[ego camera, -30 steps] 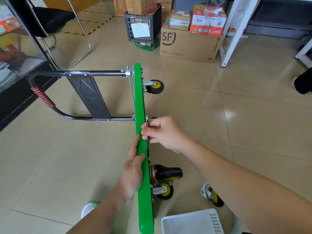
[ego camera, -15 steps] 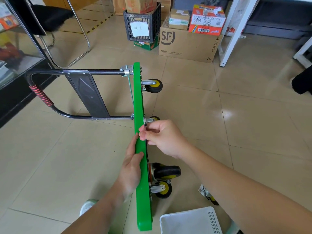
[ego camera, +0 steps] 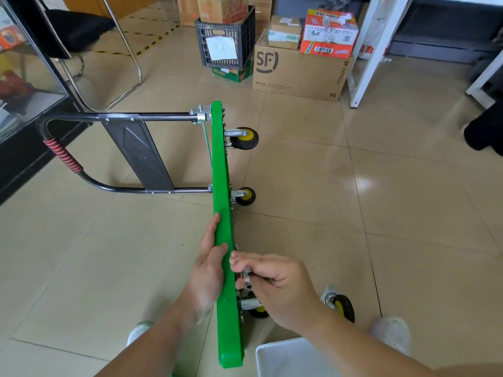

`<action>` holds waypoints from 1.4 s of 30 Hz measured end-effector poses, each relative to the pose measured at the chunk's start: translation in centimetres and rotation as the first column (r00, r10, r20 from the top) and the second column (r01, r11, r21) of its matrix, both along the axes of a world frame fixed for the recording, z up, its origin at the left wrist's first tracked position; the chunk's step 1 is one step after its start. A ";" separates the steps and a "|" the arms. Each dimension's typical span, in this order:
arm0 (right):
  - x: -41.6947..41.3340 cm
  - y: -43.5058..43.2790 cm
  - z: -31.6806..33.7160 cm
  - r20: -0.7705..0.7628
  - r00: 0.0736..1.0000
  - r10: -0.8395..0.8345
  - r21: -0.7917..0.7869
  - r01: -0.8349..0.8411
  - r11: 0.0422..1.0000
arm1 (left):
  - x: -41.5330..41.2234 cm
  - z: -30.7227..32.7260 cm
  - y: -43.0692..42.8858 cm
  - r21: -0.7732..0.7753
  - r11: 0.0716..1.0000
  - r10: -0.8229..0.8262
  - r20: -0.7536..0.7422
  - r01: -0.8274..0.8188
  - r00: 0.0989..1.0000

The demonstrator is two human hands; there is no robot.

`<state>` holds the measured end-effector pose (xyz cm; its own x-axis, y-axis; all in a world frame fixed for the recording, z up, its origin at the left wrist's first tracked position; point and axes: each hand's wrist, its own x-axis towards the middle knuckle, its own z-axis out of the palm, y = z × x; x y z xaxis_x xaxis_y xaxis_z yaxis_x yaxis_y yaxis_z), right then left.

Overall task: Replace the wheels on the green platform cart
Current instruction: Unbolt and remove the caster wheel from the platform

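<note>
Green platform cart: stands on one long edge on the tiled floor, with the deck running away from the camera and the underside facing right.

Black handle: extends left from the far end of the deck.

Far casters: upper caster and lower caster, both yellow-hubbed, bolted to the underside.

Near caster: sits close to the near end and is mostly hidden behind the right hand.

Left hand: braces the deck. Fingers lie straight and flat along the left face, thumb across the upper edge, not curled round it.

Right hand: fingers curled, pinches a small metal part against the underside, just above the near caster. Cannot tell whether tool or fitting.

Loose caster: lies on the floor right of the deck, apart from it.

White basket: sits at the bottom edge, just beside the deck's near end.
</note>
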<state>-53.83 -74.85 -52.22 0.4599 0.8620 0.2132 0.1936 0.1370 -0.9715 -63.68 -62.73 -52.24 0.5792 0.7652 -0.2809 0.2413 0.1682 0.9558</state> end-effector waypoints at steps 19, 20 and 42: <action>6.9 9.8 4.1 -0.178 0.981 0.076 -0.288 -0.126 0.949 | 0.1 -0.8 0.3 0.008 1.000 0.005 -0.015 -0.005 1.000; 7.0 10.1 4.0 -0.178 0.978 0.105 -0.314 -0.157 0.936 | 0.1 -0.8 0.3 0.008 1.000 0.007 -0.014 -0.007 1.000; 0.9 0.0 0.9 -0.252 0.960 0.124 -0.129 -0.160 0.979 | 0.1 -1.1 0.3 -0.009 1.000 0.005 0.028 -0.005 1.000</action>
<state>-52.95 -74.88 -51.35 0.3523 0.9356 -0.0226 -0.0604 -0.0014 -0.9982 -63.61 -62.40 -53.35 0.5827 0.7659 -0.2717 0.2140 0.1780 0.9605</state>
